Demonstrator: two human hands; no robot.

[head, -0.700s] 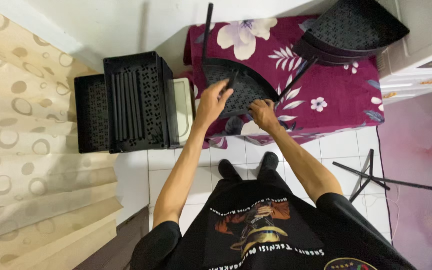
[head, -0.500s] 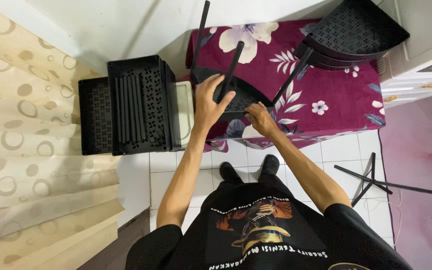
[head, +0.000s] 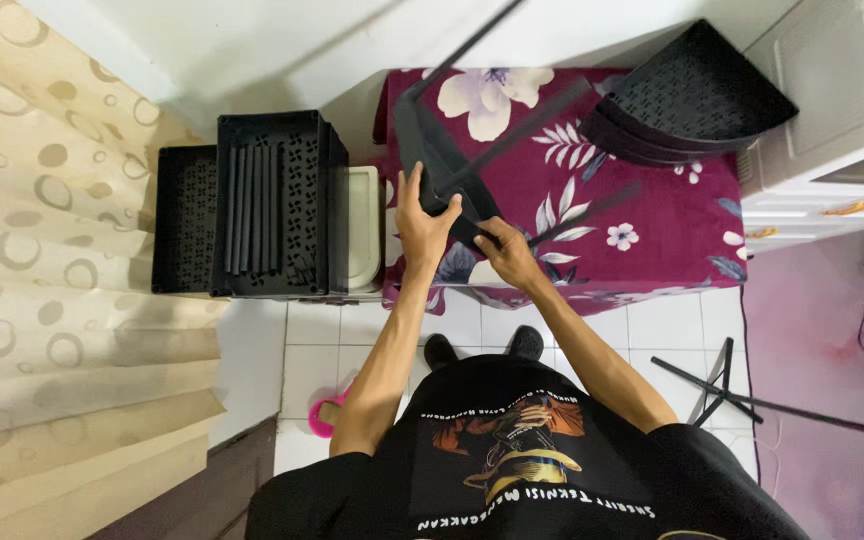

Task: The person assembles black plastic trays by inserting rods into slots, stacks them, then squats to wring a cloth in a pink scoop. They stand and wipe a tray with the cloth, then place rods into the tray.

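The person stands at the near edge of a table draped in a maroon floral cloth (head: 652, 215) and holds a black plastic shelf piece (head: 430, 158) tipped up on its edge over the left part of that cloth. The left hand (head: 422, 222) is closed around the lower edge of the shelf piece, fingers wrapped over it and the thumb on the near side. The right hand (head: 508, 252) sits just to the right of it and a little nearer, curled around the base of a thin black pole (head: 537, 118) where the pole meets the shelf piece; how tightly that hand grips cannot be told. Several such poles run from the shelf piece up and to the right across the cloth, blurred in the view, and one more points toward the far wall. At the far right corner of the table lies a stack of black quarter-round perforated shelves (head: 697, 100), well apart from both hands. To the left of the table, on the floor, stands a black perforated crate (head: 277, 205) with a row of dark rods lying in it, a lower black tray (head: 184, 220) just beside it on its left. A cream patterned curtain (head: 42, 260) fills the left side, a white cabinet (head: 837, 120) stands at the right, and white tiles (head: 642, 330) cover the floor near the person's feet.
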